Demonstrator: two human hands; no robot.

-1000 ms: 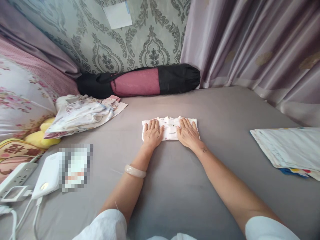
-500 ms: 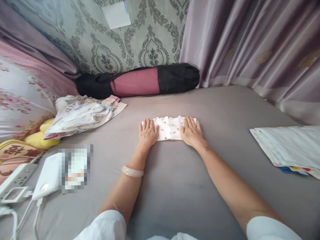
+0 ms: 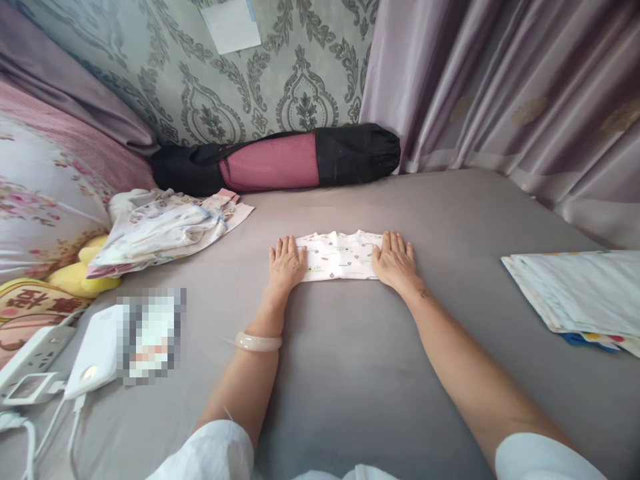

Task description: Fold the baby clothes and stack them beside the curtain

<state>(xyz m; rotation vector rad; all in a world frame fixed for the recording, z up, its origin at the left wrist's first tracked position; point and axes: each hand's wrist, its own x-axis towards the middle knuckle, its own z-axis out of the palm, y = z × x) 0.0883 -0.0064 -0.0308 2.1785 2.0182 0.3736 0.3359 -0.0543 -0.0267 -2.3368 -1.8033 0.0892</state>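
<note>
Only container in sight: the long bag (image 3: 270,162), black with a maroon mesh middle, lying along the foot of the wall (image 3: 165,60). Near-right end gathered shut; it looked filled out, contents couldn't be told.

Writing: big dark-red characters on the tan cushion (image 3: 37,303) at the left, partly cut by folds, not safely readable. White box (image 3: 97,350) had a round pale spot, no brand I could make out. Item (image 3: 153,337) just beside it was pixelated, no telling what it showed. Print on the cloth (image 3: 343,257) too small to read.

Cloth: white, small motifs, folded into a strip, flat on the grey sheet (image 3: 340,400), mid-area, far edge wavy. Left hand (image 3: 289,265) lay palm down over its left end, right hand (image 3: 395,262) likewise over its right end. Fingers (image 3: 285,247) straight, slightly spread, thumbs angled inward; pressed on, nothing gripped.

Sheet was smooth around the hands. Folded stack (image 3: 580,290) well off to the right, loose clothes (image 3: 165,230) to the left by the floral pillow (image 3: 40,187) and yellow plush (image 3: 83,270). Power strip (image 3: 37,350) and cables (image 3: 74,427) near left. Damask wallpaper, paper (image 3: 233,27) up on it, mauve curtains (image 3: 500,87) both sides.
</note>
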